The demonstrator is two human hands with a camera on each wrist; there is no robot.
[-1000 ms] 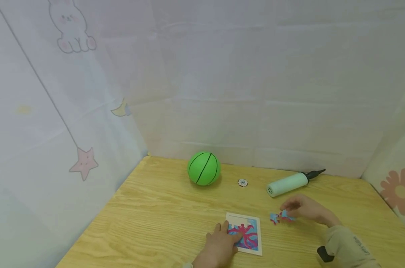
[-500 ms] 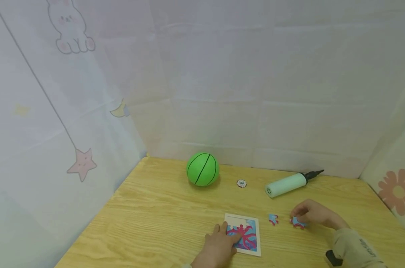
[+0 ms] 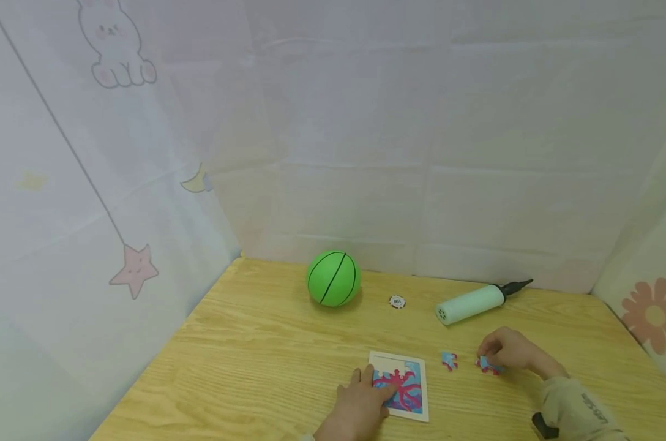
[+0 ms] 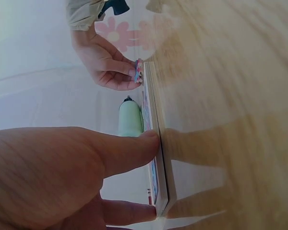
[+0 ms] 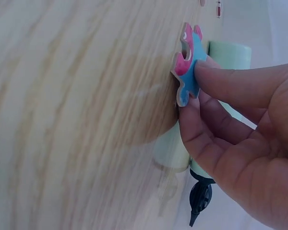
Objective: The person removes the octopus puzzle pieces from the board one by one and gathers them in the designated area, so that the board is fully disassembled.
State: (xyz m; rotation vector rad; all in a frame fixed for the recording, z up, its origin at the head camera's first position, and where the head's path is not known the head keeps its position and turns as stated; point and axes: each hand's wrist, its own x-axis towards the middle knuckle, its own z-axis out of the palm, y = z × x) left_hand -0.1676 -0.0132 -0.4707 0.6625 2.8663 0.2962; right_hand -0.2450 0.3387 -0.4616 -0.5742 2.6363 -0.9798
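Note:
A white-framed jigsaw puzzle board [image 3: 425, 395] lies on the table, its picture a pink octopus on blue. Bare spots show toward its upper left. My left hand [image 3: 358, 399] rests over its left side with fingers spread; in the left wrist view the thumb [image 4: 139, 146] presses on the board's edge. To the right of the board, my right hand [image 3: 513, 352] pinches a blue and pink puzzle piece [image 5: 194, 62] between thumb and fingers, close over the tabletop. Another puzzle piece [image 3: 450, 360] lies between the board and that hand.
A green ball [image 3: 333, 278] with black lines stands toward the back of the wooden table [image 3: 245, 355]. Right of it lies a round chip [image 3: 397, 302], then a pale green hand pump [image 3: 471, 305] with a black nozzle. A patterned cloth hangs behind.
My right hand has drawn its puzzle piece rightward, away from the loose piece, then stayed nearly in place. My left hand has kept its place on the board.

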